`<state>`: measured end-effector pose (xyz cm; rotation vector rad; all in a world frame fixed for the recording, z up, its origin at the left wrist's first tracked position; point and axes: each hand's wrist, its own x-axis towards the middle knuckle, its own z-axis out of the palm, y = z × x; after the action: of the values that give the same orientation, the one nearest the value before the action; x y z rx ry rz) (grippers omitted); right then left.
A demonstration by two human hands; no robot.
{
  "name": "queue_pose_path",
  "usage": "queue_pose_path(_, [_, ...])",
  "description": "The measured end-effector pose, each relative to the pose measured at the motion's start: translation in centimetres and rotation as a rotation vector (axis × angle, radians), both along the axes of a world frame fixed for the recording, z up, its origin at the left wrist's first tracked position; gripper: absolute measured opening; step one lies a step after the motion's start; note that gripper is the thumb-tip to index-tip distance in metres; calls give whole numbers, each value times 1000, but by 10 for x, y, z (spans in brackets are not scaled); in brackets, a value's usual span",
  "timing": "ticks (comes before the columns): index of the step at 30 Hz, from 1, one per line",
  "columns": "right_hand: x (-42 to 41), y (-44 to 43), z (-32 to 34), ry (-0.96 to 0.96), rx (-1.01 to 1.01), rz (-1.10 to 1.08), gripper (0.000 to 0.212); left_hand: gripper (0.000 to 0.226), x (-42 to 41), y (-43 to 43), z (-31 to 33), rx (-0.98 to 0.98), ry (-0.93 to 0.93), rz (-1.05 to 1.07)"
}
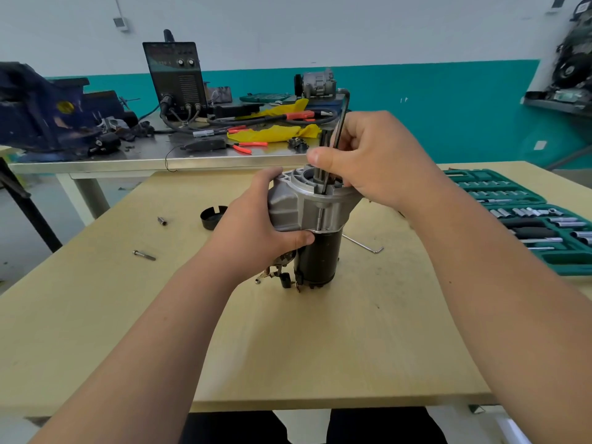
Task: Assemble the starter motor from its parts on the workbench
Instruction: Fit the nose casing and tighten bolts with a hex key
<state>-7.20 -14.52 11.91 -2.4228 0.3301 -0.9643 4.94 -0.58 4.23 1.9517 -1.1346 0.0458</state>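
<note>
With your left hand gripping the upright silver-and-black metal starter motor beneath your right hand, which pinches the dark L-shaped steel hex key, seat that key fully and plumb before turning.

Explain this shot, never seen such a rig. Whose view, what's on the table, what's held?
No machine here: one camera worn on a person's head looks down at their two bare hands. The left hand grips the starter motor, a silver cast housing on a black cylinder, standing upright on the pale wooden table. The right hand pinches a dark L-shaped hex key whose long end goes down into the housing's top. On the table lie a black round cap, a small silver bolt, a short metal sleeve, a thin silver L-shaped key and, at the right, a green case of sockets.
</note>
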Motion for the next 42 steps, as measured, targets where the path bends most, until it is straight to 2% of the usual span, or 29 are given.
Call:
queue_pose_path(5, [-3, -4, 5, -51, 208, 187, 7, 99, -1, 1, 0, -1, -16, 0])
queue_pose_path(8, [-4, -6, 10, -28, 285, 240, 14, 98, -2, 2, 1, 2, -22, 9])
queue_pose_path(14, [-11, -9, 17, 58, 253, 272, 13, 99, -2, 1, 1, 8, -27, 10])
queue_pose_path(19, [-3, 1, 8, -52, 47, 10, 32, 99, -2, 1, 1, 8, -24, 10])
queue_pose_path(21, [-1, 5, 5, -77, 0, -19, 33, 99, -2, 2, 0, 9, -18, 6])
queue_pose_path(26, [-6, -3, 12, -14, 267, 245, 5, 100, -1, 2, 0, 3, -14, 12])
queue_pose_path(32, [-10, -7, 14, 71, 433, 415, 17, 98, -1, 2, -1, -8, -12, 11])
queue_pose_path(35, [-8, -3, 10, 4, 372, 323, 11, 98, -1, 4, -1, -6, -12, 14])
queue_pose_path(39, [2, 4, -3, -126, 243, 92, 31, 98, -1, 2, 0, -3, -9, 4])
queue_pose_path(42, [2, 4, 0, -70, 225, 91, 23, 98, -1, 1, 0, -4, -3, 5])
